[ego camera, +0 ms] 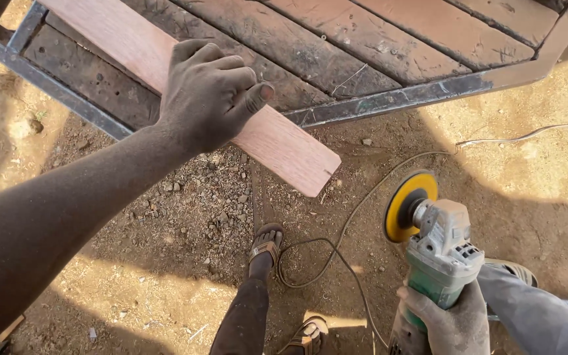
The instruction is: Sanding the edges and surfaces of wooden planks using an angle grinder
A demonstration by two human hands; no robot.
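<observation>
Wooden plank [231,105] runs from far left to near right across the metal frame [389,98]; your left hand [208,95] presses closed on it. Your right hand [451,322] grips the angle grinder [438,253], its yellow disc [407,205] just right of the plank's near end.

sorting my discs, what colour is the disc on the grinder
Yellow, with a black centre hub; the disc shows best in the head view.

The plank [231,105] lies on the metal frame [389,98], grinder [438,253] lower right.
</observation>
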